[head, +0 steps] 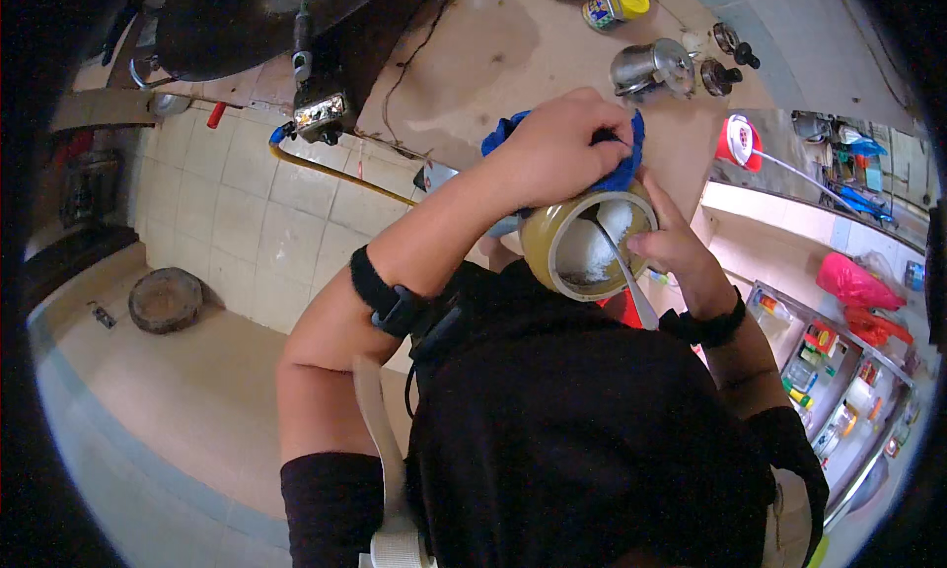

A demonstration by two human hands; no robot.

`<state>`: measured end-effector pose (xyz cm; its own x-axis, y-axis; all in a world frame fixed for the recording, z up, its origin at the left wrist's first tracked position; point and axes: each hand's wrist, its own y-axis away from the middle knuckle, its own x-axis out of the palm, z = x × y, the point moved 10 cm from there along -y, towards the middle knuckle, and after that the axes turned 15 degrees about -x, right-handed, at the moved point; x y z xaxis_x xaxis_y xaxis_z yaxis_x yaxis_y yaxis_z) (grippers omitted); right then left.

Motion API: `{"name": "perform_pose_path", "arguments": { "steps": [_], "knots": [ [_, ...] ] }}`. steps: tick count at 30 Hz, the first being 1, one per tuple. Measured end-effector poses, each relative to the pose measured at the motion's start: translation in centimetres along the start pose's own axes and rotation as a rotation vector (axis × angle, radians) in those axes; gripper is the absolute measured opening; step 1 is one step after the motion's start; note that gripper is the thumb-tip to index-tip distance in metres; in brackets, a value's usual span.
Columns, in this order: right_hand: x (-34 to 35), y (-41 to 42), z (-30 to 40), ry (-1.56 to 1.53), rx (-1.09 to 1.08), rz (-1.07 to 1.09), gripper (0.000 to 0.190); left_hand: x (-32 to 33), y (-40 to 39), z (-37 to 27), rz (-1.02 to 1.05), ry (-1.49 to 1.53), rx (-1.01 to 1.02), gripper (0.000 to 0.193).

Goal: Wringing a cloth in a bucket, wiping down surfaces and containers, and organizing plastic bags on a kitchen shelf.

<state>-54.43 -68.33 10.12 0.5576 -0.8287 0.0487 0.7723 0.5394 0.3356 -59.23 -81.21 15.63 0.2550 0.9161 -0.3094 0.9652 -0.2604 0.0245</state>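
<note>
A yellow-brown glazed jar [538, 246] is held tilted close against my body, its wide mouth facing up toward me. White granules or powder [584, 250] lie inside, and a metal spoon [627, 276] leans in it with its handle over the rim. My right hand [669, 235] grips the jar's right side, thumb at the rim. My left hand [573, 143] is closed on a bunched blue cloth [629, 165], which touches the jar's outer side just beyond the mouth. Part of the cloth and some fingertips are hidden.
A large dark wok [229, 28] is at the upper left, near a metal gas fitting [322, 117]. On the counter [473, 58] stand a metal pitcher [651, 69], a yellow-lidded can [610, 6] and dark knobbed pieces [719, 78]. A rack [843, 368] of bottles stands at right; a round block [165, 300] lies left.
</note>
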Motion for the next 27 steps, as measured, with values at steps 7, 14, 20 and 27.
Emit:
{"name": "perform_pose_path", "arguments": {
  "steps": [7, 14, 20, 27],
  "knots": [
    [0.6, -0.5, 1.1, -0.304, -0.06, -0.08, 0.082, 0.8, 0.3, 6.0, 0.062, 0.471, -0.361, 0.02],
    [-1.9, 0.9, -1.3, -0.283, 0.03, -0.162, 0.083, 3.1, 2.9, 8.6, 0.158, 0.761, -0.517, 0.031],
    [-3.3, 0.5, -1.4, -0.651, 0.024, -0.381, 0.062, 6.9, 5.5, 8.5, 0.234, 1.685, -0.75, 0.041],
    [-3.1, -0.8, -0.2, -0.584, -0.083, -0.391, 0.051, 5.5, 4.6, 6.6, 0.269, 1.942, -0.538, 0.052]
  ]
}}
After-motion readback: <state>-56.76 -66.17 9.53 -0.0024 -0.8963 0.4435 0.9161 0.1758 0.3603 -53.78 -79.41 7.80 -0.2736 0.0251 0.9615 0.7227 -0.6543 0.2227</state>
